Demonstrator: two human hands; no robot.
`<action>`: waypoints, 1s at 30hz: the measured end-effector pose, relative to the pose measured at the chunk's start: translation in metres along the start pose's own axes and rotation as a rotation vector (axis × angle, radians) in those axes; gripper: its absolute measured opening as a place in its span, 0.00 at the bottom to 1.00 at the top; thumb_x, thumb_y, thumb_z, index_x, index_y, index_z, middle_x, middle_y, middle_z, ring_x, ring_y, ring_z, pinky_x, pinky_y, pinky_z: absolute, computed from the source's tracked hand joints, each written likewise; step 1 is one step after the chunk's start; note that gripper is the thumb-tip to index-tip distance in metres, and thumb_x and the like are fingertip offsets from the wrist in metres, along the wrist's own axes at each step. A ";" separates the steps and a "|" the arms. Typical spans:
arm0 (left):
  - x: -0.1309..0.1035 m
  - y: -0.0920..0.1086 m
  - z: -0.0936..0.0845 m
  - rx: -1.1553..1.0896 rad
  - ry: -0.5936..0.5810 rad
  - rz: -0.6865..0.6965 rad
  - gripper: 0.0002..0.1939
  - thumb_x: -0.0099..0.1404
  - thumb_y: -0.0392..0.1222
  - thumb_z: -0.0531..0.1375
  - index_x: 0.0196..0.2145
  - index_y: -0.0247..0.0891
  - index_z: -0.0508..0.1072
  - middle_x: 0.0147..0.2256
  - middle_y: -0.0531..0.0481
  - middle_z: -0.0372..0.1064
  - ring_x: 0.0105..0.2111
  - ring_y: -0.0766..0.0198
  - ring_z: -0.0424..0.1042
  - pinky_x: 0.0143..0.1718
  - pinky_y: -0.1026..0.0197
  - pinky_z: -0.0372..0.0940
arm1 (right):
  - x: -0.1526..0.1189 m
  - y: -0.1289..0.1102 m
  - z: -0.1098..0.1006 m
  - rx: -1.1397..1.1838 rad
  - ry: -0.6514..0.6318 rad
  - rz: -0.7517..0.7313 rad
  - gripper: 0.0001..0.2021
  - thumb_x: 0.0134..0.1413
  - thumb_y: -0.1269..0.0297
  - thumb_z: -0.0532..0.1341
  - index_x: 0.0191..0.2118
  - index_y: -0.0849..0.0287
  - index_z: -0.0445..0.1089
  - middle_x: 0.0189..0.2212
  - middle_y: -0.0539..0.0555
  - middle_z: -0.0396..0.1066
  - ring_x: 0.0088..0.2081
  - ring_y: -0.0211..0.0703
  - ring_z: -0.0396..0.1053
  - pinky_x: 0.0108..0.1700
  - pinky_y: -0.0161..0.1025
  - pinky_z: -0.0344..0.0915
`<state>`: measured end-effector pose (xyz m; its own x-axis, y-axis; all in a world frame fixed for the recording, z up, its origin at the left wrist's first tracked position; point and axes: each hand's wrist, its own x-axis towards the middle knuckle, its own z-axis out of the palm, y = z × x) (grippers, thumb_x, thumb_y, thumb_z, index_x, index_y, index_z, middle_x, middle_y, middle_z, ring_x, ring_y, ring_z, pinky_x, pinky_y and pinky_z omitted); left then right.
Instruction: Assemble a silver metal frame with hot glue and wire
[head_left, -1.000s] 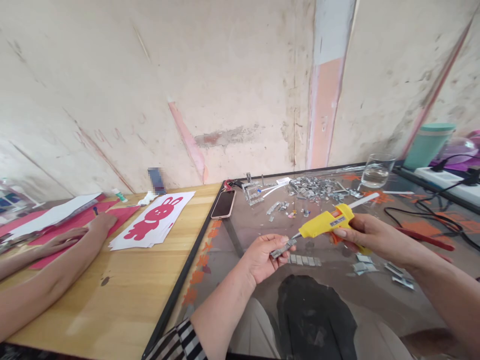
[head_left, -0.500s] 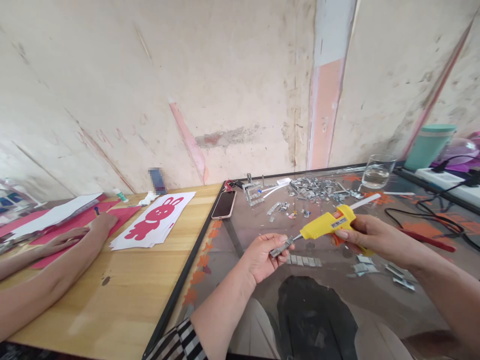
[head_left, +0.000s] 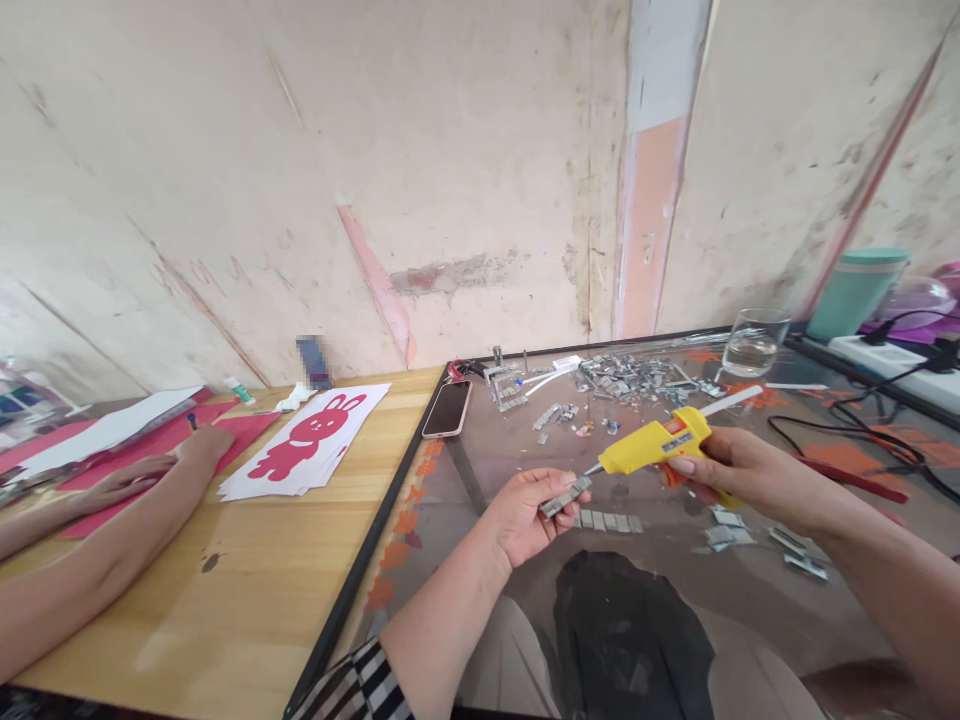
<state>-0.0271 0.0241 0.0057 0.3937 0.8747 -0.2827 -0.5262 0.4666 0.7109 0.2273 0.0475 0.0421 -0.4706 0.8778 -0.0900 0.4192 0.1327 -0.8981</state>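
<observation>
Between the thumb and fingers of my left hand (head_left: 529, 515) is a small grey segmented strip (head_left: 565, 497), tilted up to the right. My right hand (head_left: 739, 475) grips a yellow hot glue gun (head_left: 652, 447), with a white glue stick (head_left: 733, 402) sticking out of its back end. The gun's metal nozzle (head_left: 592, 469) points down at the strip's upper end; whether it touches I cannot tell. Just beyond my left fingers a second grey segmented strip (head_left: 611, 522) lies on the dark table. Loose grey pieces (head_left: 727, 530) rest below my right hand.
At the back lies a heap of grey pieces (head_left: 637, 378), near a glass of water (head_left: 754, 342). A phone (head_left: 448, 409) is at the table's left edge. Black cable (head_left: 847, 430) and a power strip (head_left: 900, 368) are at right. A co-worker's hands (head_left: 202, 450) rest on red paper.
The nozzle has shifted slightly up and left at the end of the strip. My left hand has turned the strip a little; both hands keep their holds.
</observation>
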 end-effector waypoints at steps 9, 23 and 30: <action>-0.001 0.002 0.000 -0.040 -0.034 0.019 0.05 0.48 0.32 0.65 0.24 0.30 0.72 0.25 0.41 0.71 0.20 0.71 0.65 0.21 0.70 0.56 | -0.003 0.016 -0.025 -0.028 0.235 0.060 0.21 0.46 0.44 0.56 0.33 0.61 0.64 0.23 0.52 0.65 0.25 0.38 0.60 0.25 0.34 0.54; 0.001 0.000 -0.002 -0.016 -0.023 0.007 0.04 0.49 0.32 0.64 0.24 0.29 0.72 0.25 0.41 0.70 0.20 0.72 0.65 0.21 0.72 0.56 | 0.002 0.030 -0.044 -0.561 0.295 0.094 0.18 0.47 0.49 0.54 0.33 0.60 0.65 0.18 0.49 0.65 0.21 0.40 0.61 0.22 0.35 0.53; 0.002 0.000 -0.003 -0.002 -0.031 0.008 0.03 0.50 0.32 0.64 0.24 0.29 0.72 0.25 0.41 0.70 0.20 0.72 0.65 0.21 0.72 0.56 | 0.004 0.027 -0.034 -0.583 0.316 0.089 0.16 0.46 0.51 0.54 0.33 0.60 0.65 0.20 0.50 0.67 0.23 0.42 0.64 0.24 0.35 0.56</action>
<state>-0.0284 0.0262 0.0029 0.4128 0.8737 -0.2573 -0.5307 0.4603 0.7117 0.2630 0.0707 0.0318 -0.2019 0.9777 0.0576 0.8387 0.2029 -0.5054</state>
